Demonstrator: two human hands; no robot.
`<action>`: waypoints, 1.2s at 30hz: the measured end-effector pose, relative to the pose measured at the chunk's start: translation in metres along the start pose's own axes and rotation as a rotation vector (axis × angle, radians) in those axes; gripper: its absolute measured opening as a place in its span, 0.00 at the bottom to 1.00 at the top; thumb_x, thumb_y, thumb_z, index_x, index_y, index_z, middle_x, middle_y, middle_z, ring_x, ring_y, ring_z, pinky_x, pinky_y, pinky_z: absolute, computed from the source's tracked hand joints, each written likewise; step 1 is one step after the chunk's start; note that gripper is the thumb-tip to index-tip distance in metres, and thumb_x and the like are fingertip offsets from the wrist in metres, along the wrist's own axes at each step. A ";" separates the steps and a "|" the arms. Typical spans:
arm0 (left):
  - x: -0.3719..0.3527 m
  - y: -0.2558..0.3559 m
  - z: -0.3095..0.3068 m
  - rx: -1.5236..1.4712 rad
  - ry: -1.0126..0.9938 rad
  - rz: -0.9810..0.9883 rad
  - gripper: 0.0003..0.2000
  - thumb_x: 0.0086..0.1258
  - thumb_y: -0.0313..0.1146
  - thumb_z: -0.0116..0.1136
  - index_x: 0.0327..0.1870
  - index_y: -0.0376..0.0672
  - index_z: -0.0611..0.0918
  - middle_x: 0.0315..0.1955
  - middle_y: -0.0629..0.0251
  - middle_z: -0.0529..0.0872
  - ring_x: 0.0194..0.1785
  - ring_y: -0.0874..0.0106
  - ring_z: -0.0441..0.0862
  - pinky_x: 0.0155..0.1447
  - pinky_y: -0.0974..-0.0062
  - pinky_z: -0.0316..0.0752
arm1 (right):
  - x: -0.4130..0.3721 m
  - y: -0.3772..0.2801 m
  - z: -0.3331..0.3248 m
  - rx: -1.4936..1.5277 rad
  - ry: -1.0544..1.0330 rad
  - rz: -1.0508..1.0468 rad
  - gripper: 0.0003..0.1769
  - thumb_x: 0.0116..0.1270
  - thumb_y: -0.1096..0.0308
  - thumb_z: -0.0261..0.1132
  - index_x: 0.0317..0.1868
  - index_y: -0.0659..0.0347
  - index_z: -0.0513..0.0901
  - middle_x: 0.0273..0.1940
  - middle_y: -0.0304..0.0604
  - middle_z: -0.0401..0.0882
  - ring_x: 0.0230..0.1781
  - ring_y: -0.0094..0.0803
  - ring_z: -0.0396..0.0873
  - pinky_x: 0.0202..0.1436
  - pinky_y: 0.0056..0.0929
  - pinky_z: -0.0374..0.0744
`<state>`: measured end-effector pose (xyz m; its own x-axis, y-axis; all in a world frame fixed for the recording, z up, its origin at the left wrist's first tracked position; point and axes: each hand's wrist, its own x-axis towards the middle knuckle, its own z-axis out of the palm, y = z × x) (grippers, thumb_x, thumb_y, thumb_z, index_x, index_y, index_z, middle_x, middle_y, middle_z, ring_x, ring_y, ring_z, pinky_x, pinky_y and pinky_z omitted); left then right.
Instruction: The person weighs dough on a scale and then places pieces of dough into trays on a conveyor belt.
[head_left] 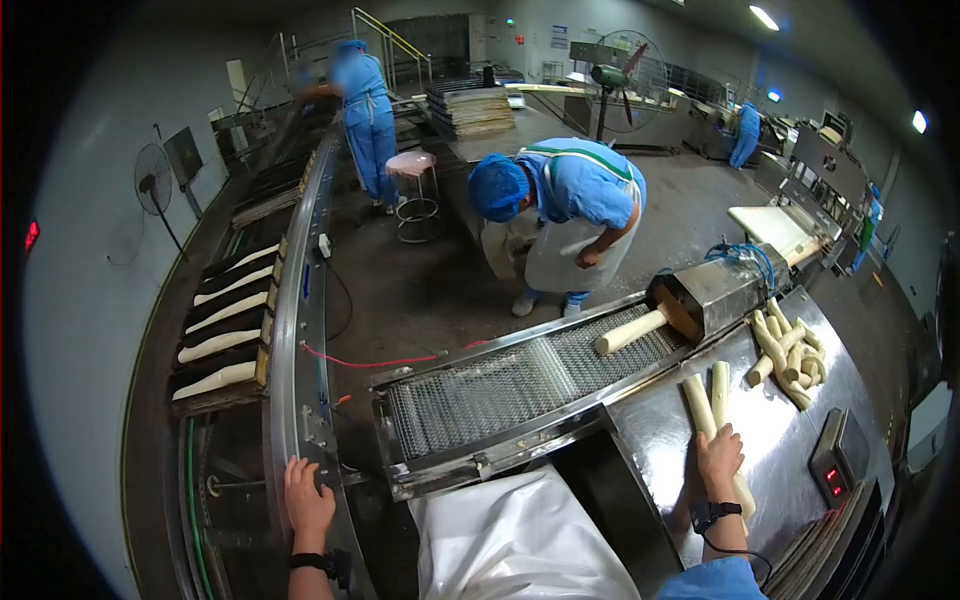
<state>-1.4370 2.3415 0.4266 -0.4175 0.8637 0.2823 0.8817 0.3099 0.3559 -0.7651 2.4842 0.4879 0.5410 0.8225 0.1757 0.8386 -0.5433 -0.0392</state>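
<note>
My left hand (pixel 308 500) rests on the edge of the long metal conveyor rail (pixel 292 330), its fingers spread and holding nothing. On the steel table at the right, my right hand (pixel 720 458) lies over two long pale dough rolls (pixel 699 405) with its fingers bent round them. The lower parts of these rolls are partly hidden by the hand and wrist. A mesh conveyor belt (pixel 480 400) runs between my hands. At its far end, another dough roll (pixel 630 332) comes out of a metal machine housing (pixel 715 292).
More dough rolls (pixel 785 350) lie heaped on the steel table (pixel 640 425), near a scale with a red display (pixel 838 460). Dough strips (pixel 215 380) lie in dark trays beyond the rail. A co-worker (pixel 580 200) bends behind the mesh belt; another person (pixel 368 125) stands farther back.
</note>
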 end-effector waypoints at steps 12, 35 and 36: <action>0.001 0.000 -0.003 0.009 -0.036 -0.025 0.19 0.55 0.24 0.60 0.50 0.35 0.81 0.60 0.51 0.77 0.73 0.54 0.63 0.76 0.58 0.60 | -0.002 -0.203 0.038 0.338 0.119 -0.873 0.37 0.54 0.77 0.60 0.69 0.56 0.69 0.69 0.60 0.63 0.72 0.60 0.59 0.74 0.53 0.61; -0.001 0.003 -0.007 -0.011 -0.023 -0.007 0.19 0.54 0.23 0.59 0.50 0.34 0.80 0.58 0.50 0.78 0.73 0.53 0.63 0.75 0.57 0.60 | -0.031 -0.024 0.005 1.339 -0.173 -0.093 0.10 0.51 0.78 0.61 0.37 0.63 0.78 0.32 0.40 0.78 0.30 0.25 0.77 0.33 0.24 0.77; 0.000 0.004 -0.006 -0.005 -0.027 -0.011 0.19 0.54 0.23 0.59 0.50 0.34 0.80 0.58 0.50 0.78 0.73 0.53 0.63 0.75 0.57 0.60 | -0.043 0.001 -0.011 1.175 -0.118 -0.057 0.10 0.51 0.77 0.61 0.37 0.64 0.78 0.33 0.40 0.78 0.30 0.26 0.77 0.33 0.27 0.77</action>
<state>-1.4352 2.3401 0.4333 -0.4211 0.8707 0.2539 0.8759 0.3177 0.3631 -0.7886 2.4465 0.4915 0.4516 0.8845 0.1167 0.3716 -0.0676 -0.9259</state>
